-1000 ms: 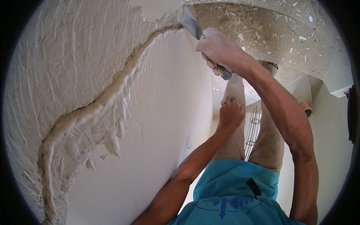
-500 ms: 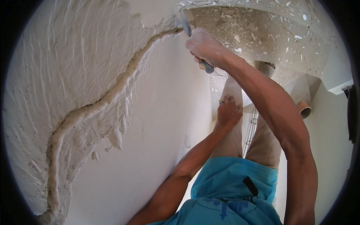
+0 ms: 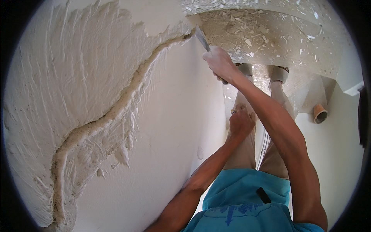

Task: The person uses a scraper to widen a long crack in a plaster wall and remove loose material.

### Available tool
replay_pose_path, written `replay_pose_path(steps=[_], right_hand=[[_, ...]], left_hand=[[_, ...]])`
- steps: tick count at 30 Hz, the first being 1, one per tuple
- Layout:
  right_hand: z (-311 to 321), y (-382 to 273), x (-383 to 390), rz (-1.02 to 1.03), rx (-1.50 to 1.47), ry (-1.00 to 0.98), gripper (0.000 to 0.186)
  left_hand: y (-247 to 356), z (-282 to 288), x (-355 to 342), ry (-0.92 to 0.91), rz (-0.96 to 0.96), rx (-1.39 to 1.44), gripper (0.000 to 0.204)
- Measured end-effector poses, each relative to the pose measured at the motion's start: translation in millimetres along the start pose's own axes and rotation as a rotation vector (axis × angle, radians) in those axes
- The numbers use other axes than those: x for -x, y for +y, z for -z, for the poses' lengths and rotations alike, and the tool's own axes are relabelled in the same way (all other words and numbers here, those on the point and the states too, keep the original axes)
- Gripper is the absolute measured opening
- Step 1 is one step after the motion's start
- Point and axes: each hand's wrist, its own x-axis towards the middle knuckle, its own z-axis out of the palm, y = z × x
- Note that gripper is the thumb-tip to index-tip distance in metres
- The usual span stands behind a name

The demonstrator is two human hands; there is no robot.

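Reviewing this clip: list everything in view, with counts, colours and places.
Scraper: one, grey blade, upper middle
Wall: one, off-white, left
Groove: one, sandy, winding across the wall
Flakes: many, white, upper right
Dusty surface: one stretch, brown, under flakes
Cylinder: one, orange-brown, right
Rods: count unclear, grey, between trouser legs
Dark object: one, black, right edge, kind unclear
Shoes: two, greyish, upper right
Trousers: one pair, beige, lower middle
Shirt: one, blue, bottom
Arms: two, bare, lower middle and right
Left hand: one, bare, before the trousers
Right hand: one, dusty, around the scraper's handle

The blade (image 3: 202,38) is grey, the shirt (image 3: 257,221) turquoise with darker blue print (image 3: 230,214).
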Motion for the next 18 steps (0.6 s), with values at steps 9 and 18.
replay_pose_path(steps=[9, 18], right_hand=[[5.4, -21.1, 43.5, 0.073, 0.020, -0.105, 0.020], [9.9, -32.4, 39.6, 0.057, 0.094, -0.145, 0.019]], left_hand=[[-3.0, -0.7, 0.3, -0.118, 0.024, 0.055, 0.044], [8.4, 10.3, -1.3, -0.158, 0.059, 0.025, 0.047]])
